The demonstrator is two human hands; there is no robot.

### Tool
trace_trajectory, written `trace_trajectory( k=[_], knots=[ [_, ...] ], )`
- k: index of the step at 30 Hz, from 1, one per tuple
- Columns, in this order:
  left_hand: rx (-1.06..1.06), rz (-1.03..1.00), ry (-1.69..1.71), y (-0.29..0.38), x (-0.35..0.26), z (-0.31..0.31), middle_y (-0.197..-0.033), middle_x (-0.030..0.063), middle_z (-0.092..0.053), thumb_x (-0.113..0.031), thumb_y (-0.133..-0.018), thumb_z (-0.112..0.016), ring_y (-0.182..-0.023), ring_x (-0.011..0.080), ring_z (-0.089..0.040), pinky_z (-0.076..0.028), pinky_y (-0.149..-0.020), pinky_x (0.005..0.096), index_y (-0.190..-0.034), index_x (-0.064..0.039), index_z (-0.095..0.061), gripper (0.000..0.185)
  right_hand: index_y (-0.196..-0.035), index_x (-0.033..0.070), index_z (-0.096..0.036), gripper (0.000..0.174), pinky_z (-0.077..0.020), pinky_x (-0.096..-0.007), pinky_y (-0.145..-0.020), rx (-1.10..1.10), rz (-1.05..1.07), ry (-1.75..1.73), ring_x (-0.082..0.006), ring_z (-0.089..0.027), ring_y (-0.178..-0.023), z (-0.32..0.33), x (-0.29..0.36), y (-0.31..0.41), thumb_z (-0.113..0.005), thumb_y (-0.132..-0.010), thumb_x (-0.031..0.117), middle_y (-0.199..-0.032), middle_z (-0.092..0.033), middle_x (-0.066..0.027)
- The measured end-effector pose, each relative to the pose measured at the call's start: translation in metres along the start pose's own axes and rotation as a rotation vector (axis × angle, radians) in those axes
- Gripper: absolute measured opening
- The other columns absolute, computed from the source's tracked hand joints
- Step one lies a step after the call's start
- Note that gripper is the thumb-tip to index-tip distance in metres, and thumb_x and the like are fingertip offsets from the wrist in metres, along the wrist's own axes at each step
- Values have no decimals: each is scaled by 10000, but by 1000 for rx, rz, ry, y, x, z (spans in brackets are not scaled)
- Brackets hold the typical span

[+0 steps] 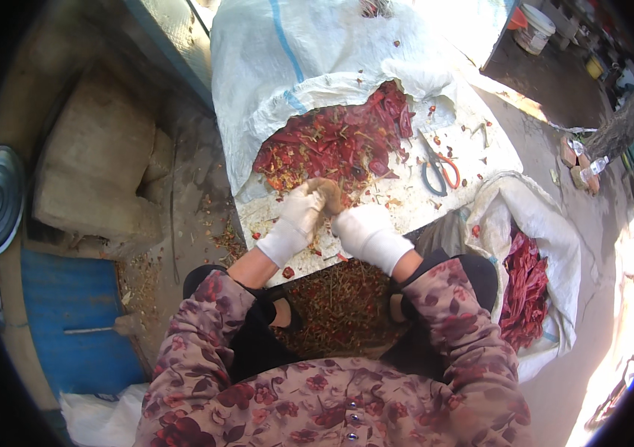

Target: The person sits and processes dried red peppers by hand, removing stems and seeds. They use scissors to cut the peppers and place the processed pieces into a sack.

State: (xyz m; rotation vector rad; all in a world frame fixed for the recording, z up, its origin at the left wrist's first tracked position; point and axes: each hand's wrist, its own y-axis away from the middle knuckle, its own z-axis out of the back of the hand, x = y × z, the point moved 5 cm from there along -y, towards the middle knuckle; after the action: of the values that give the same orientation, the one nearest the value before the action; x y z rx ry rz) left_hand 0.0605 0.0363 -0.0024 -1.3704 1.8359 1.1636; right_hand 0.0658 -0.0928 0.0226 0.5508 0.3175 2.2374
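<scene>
My left hand [301,217], in a white work glove with brown-stained fingertips, is curled at the near edge of a pale board [456,195]. Touching or almost touching it is my right hand [366,230], also in a white glove and blurred. Whatever may be between the fingers is too small and hidden to make out. Just beyond the hands, a heap of dried red chili peppers [339,134] spills from the mouth of a white woven sack [250,72]. Scissors [437,166] with one dark and one orange handle lie on the board to the right.
Right of my knee stands another white woven sack [560,234], holding dried red peppers [523,290]. Stems and pepper scraps [339,307] cover the ground between my feet. At left are a concrete block-like structure [93,156] and a blue panel [76,313]. A plastic bottle [596,166] lies by bricks.
</scene>
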Motion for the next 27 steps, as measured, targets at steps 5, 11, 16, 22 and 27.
trace_trajectory(
  k=[5, 11, 16, 22, 27],
  knots=[
    [119, -45, -1451, 0, -23, -14, -916, 130, -739, -360, -1028, -626, -883, 228, -732, -580, -830, 357, -1019, -86, -743, 298, -1030, 141, -771, 222, -584, -418, -853, 75, 210, -200, -287, -745, -932, 16, 6, 21, -616, -919, 255, -934, -760, -124],
    [-316, -361, -1914, -45, -54, 5, -1006, 125, -731, -424, -936, -693, -969, 318, -728, -579, -808, 449, -1092, -109, -715, 352, -1094, 69, -713, 217, -556, -305, -723, -180, 83, -1130, -120, -694, -798, 27, -25, 5, -580, -952, 166, -841, -714, -57],
    [-310, -286, -1797, -59, -43, 28, -1074, 151, -733, -295, -963, -652, -1007, 320, -722, -569, -844, 439, -1173, -96, -714, 295, -1211, 13, -646, 249, -552, -280, -741, -394, 38, -1446, -118, -645, -801, 28, -38, -1, -583, -985, 95, -958, -702, -36],
    [-197, -174, -593, -41, -61, 46, -1127, 101, -722, -105, -1007, -635, -915, 216, -735, -591, -800, 321, -1318, -15, -618, 324, -1282, 20, -633, 410, -556, -302, -824, -683, -56, -1067, -126, -670, -859, 38, -45, 6, -759, -904, 115, -1075, -729, -101],
    [45, 21, -370, -12, -55, 19, -1179, 84, -682, -66, -1007, -639, -963, 169, -705, -612, -799, 306, -1352, -6, -567, 358, -1340, 12, -613, 492, -546, -293, -827, -705, 38, -1190, -126, -656, -878, 30, -36, -5, -781, -900, 150, -1090, -729, -94]
  ],
)
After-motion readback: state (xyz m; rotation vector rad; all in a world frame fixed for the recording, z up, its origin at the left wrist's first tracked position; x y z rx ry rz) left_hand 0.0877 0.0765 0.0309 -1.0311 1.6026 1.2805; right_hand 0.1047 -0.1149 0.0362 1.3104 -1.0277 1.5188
